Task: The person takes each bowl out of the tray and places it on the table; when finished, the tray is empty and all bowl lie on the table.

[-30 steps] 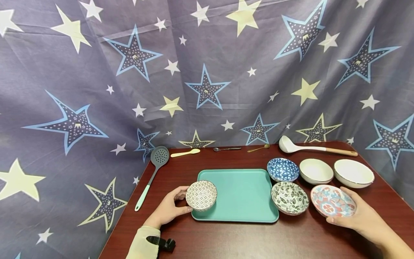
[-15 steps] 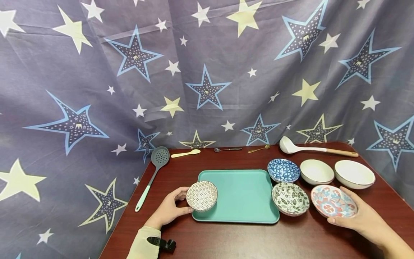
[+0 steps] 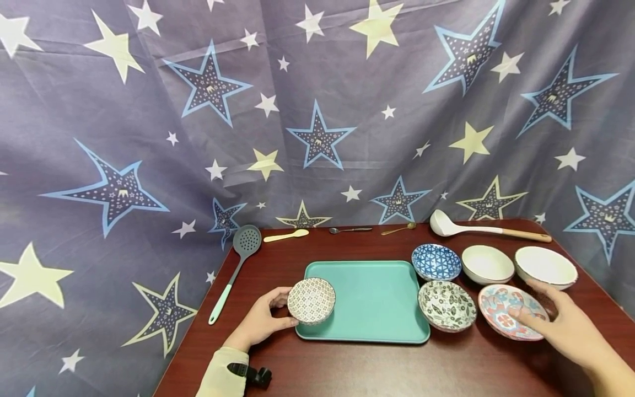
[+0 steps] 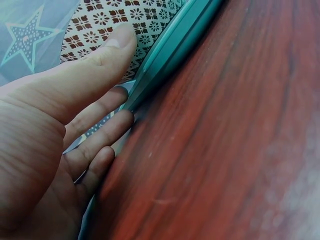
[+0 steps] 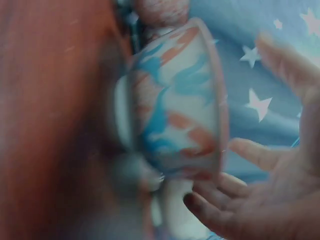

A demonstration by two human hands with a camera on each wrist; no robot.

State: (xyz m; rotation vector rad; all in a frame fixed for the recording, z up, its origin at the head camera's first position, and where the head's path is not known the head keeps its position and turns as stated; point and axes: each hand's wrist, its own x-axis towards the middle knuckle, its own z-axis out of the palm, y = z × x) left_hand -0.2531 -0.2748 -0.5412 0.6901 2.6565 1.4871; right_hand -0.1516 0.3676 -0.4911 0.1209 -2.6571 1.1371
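On the left end of the green tray (image 3: 374, 303), my left hand (image 3: 263, 318) grips a small bowl with a brown geometric pattern (image 3: 311, 300). In the left wrist view the thumb (image 4: 112, 50) lies against this bowl's outer wall (image 4: 95, 22); the other fingers are partly hidden. A red-and-blue patterned bowl (image 3: 508, 311) stands upright on the table at the right. My right hand (image 3: 565, 325) hovers at its right rim with fingers spread. The right wrist view, blurred, shows the fingers (image 5: 255, 152) loose beside the red-and-blue bowl (image 5: 180, 105), holding nothing.
Left of the red-and-blue bowl is a leaf-patterned bowl (image 3: 447, 306). Behind stand a blue bowl (image 3: 435, 262) and two white bowls, one cream (image 3: 488, 264), one wider (image 3: 545, 266). A ladle (image 3: 471, 227), small spoons (image 3: 288, 236) and a slotted skimmer (image 3: 243, 251) lie around the edges.
My right hand has let go of the red-and-blue bowl and lifted slightly from its rim. The left hand and its bowl have stayed in place.
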